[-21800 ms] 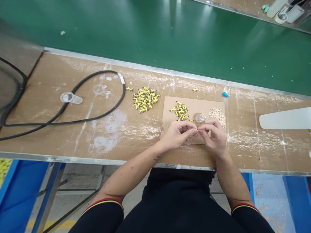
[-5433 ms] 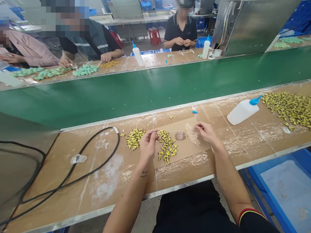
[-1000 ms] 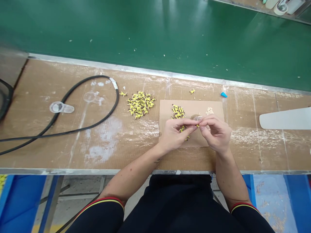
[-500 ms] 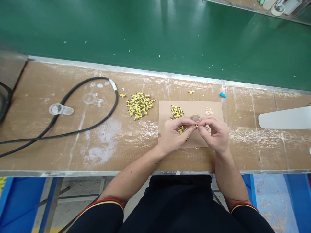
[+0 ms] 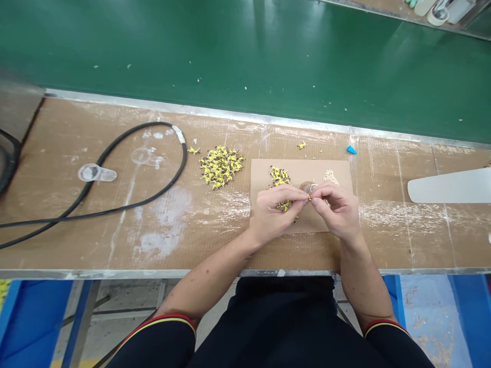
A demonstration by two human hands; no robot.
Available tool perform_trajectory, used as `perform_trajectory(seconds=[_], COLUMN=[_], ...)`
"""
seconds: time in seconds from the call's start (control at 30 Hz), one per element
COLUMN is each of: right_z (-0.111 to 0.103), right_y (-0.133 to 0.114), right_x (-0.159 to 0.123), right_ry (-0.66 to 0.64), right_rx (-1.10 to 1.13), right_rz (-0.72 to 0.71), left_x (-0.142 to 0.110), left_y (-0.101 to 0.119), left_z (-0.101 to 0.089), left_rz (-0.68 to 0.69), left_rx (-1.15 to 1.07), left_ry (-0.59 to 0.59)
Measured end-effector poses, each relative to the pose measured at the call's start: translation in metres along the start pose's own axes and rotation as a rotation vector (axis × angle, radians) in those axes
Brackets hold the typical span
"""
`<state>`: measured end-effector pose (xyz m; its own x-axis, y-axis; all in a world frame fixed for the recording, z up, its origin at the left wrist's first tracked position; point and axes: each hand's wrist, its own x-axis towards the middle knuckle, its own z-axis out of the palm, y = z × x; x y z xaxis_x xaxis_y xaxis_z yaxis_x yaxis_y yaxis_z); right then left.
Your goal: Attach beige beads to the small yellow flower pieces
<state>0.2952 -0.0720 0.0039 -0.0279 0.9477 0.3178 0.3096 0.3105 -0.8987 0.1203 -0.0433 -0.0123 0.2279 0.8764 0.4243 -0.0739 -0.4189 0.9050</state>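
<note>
My left hand [image 5: 276, 208] and my right hand [image 5: 339, 208] meet fingertip to fingertip above a cardboard sheet [image 5: 307, 225]. Both are closed in a pinch on one tiny yellow figure [image 5: 310, 198], mostly covered by the fingers. Just behind the fingertips stands a small clear cup [image 5: 309, 187]. Partly under my left hand lies a cluster of small yellow-and-black figures [image 5: 280, 175]. A heap of tiny cream-coloured pieces [image 5: 330, 177] sits beyond my right hand, which hides part of it.
A larger pile of yellow figures [image 5: 221, 167] lies left of the sheet. Further left are a looped black cable [image 5: 141, 202] and a clear plastic scoop-like piece [image 5: 96, 173]. A blue cap [image 5: 351, 150] and a white blade-shaped panel [image 5: 450, 186] lie right. A green belt [image 5: 245, 56] runs behind.
Both hands stay pinched together, with only slight finger shifts; less of the yellow figure shows between them. White specks on the green belt have moved a little left.
</note>
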Motion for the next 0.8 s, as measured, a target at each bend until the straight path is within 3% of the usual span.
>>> perform_trajectory(seconds=[0.13,0.8], right_z=[-0.001,-0.002], right_y=[0.001,0.001], right_x=[-0.001,0.0], right_ry=[-0.017,-0.054], right_rx=[0.027,0.058], right_rz=[0.045,0.181], left_x=[-0.002,-0.012], left_y=[-0.001,-0.009], left_z=[0.001,0.0], left_rz=[0.075,0.098], left_rx=[0.06,0.124], left_ry=[0.011,-0.012])
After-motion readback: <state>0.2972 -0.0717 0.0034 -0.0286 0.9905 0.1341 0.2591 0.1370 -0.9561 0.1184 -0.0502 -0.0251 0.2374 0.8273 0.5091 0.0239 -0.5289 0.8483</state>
